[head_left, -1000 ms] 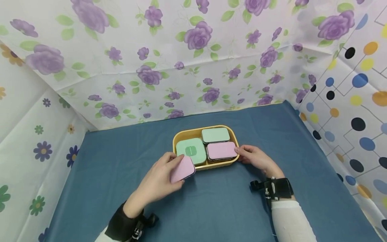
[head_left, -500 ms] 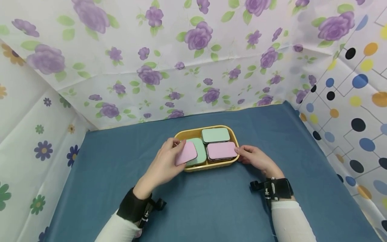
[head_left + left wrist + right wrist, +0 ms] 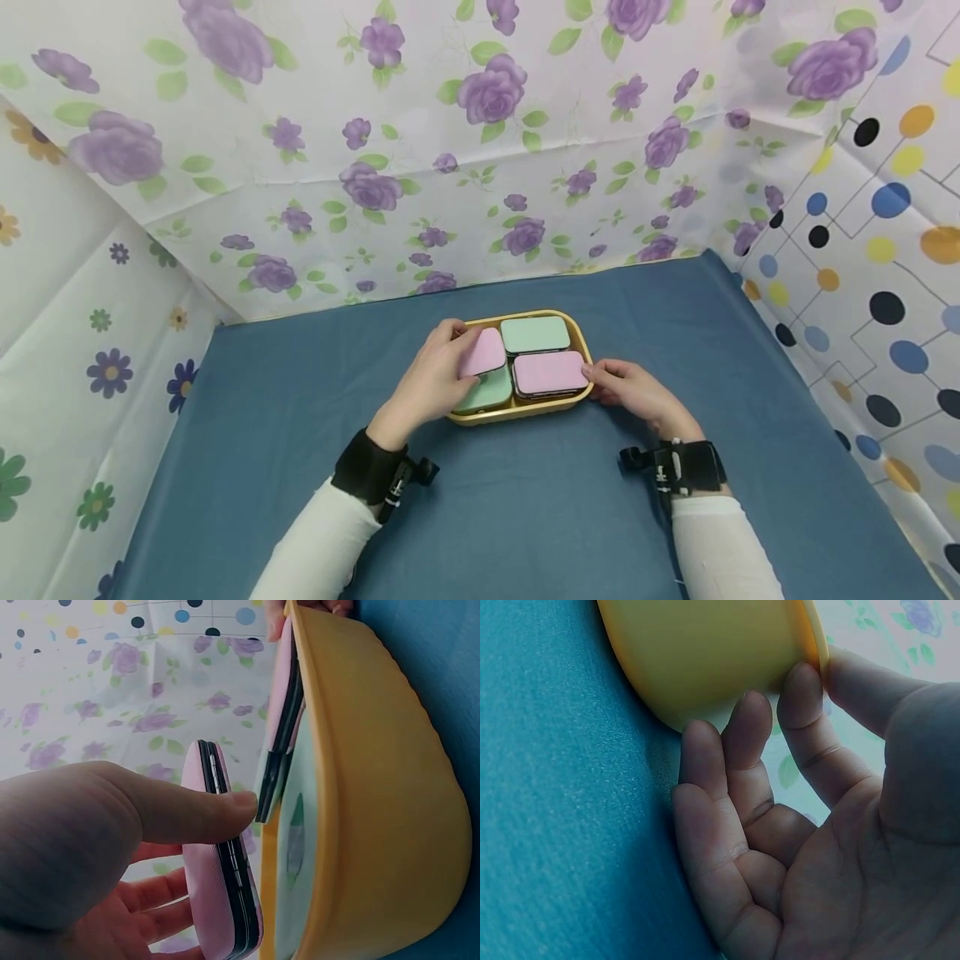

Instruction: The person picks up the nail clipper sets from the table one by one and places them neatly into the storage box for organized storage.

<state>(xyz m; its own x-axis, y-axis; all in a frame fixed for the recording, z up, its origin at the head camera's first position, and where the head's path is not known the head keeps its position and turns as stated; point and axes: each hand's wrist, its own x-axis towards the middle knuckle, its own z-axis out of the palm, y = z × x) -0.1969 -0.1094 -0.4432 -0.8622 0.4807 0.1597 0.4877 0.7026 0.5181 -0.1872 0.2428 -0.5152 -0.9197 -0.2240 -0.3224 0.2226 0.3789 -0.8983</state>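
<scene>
My left hand grips a small pink hinged case by its edges, thumb on one side and fingers on the other. A black band and a metal hinge run along the side of this pink case in the left wrist view. It overlaps a square green case lying in the left part of a yellow tub. Right of that lie a mint-green case at the back and another pink case in front. My right hand pinches the tub's right rim between thumb and forefinger.
A blue cloth covers the table under the tub. Behind it hangs a white sheet with purple flowers, and a dotted sheet hangs at the right. Each wrist wears a black camera strap.
My left hand has carried the pink case forward and to the right, from the tub's front left edge to over the square green case. My right hand has stayed at the rim.
</scene>
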